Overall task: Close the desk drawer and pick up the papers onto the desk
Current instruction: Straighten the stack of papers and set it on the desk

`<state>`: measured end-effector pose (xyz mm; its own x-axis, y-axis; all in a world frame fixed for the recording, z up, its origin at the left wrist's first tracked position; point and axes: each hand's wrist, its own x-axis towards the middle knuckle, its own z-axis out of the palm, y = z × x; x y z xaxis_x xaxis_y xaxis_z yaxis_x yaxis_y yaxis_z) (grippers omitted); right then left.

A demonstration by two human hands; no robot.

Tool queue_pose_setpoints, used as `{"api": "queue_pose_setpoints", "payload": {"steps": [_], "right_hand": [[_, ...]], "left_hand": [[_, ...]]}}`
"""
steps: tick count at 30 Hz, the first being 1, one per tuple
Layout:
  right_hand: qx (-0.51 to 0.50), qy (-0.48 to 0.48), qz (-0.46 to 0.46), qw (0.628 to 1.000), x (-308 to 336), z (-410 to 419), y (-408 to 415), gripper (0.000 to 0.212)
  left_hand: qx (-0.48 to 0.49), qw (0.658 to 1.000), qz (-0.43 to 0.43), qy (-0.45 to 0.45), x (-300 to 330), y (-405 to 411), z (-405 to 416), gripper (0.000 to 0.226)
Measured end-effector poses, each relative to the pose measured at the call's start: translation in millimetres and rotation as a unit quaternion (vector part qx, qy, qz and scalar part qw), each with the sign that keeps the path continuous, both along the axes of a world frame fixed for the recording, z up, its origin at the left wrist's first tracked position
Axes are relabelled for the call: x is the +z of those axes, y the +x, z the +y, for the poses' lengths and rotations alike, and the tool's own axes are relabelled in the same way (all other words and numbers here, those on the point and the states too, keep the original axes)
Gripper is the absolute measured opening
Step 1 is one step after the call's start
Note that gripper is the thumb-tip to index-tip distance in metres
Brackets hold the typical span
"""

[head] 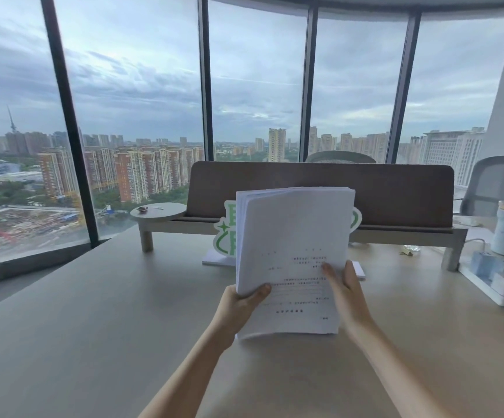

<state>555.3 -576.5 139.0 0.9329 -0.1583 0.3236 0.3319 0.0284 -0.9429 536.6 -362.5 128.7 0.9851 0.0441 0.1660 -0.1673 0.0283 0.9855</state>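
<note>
I have the papers [293, 260] upright in both hands over the middle of the counter [93, 342], their bottom edge resting on or just above the surface; I cannot tell which. My left hand [240, 306] pinches the lower left corner, thumb on the printed face and the other fingers hidden behind the stack. My right hand [345, 292] grips the lower right edge the same way, thumb flat across the text lines. Both sets of fingers are clamped on the stack.

The step, as I judge it, is squaring and laying the stack down. The top edges fan apart slightly, so I would tap the bottom edge on the counter to align the sheets, keeping both thumbs firm so none slide out. Then I would tip the stack away from me and lower it flat, releasing only once it lies still.

Just beyond the papers stands a green and white sign [225, 236] on its base; I should lay the stack short of it. Farther off sits the raised shelf [395, 229], with clutter at the far right. The drawer is out of view.
</note>
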Motion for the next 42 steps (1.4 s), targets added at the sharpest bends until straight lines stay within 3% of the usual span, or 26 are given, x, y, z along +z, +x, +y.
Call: {"api": "queue_pose_setpoints", "payload": {"steps": [4,8,12,16,20,26,30,36,42], "right_hand": [[-0.033,-0.013,-0.039,0.999,7.8,6.9,-0.7,0.013],[-0.003,-0.042,0.007,0.999,-21.7,12.0,-1.0,0.023],[-0.009,-0.032,0.012,0.999,-27.0,8.9,11.4,0.017],[0.007,-0.067,0.044,0.997,-43.5,14.7,9.4,0.037],[0.025,-0.085,0.046,0.995,-42.8,20.4,11.9,0.043],[0.041,-0.135,0.075,0.987,-25.3,43.6,18.2,0.032],[0.080,-0.157,0.086,0.981,-7.7,87.4,15.0,0.034],[0.139,-0.124,0.201,0.962,-14.9,164.2,16.9,0.029],[0.189,-0.175,0.261,0.930,-23.9,220.2,22.8,0.019]], "left_hand": [[0.019,0.999,-0.020,-0.018,5.9,4.2,0.8,0.022],[0.023,0.999,0.021,-0.031,-15.5,2.3,1.2,0.007],[0.030,0.999,0.005,-0.028,-10.6,9.2,7.1,0.013],[0.032,0.999,0.032,-0.002,-24.3,7.1,13.0,0.024],[0.058,0.997,0.042,0.012,-24.9,10.2,21.5,0.023],[0.064,0.995,0.055,0.052,-7.0,-1.0,47.9,0.021],[0.070,0.993,0.088,0.017,6.8,-14.9,95.8,0.025],[0.127,0.978,0.166,-0.026,-1.3,-38.2,167.3,0.024],[0.169,0.954,0.247,-0.032,-14.2,-45.6,235.0,0.027]]}}
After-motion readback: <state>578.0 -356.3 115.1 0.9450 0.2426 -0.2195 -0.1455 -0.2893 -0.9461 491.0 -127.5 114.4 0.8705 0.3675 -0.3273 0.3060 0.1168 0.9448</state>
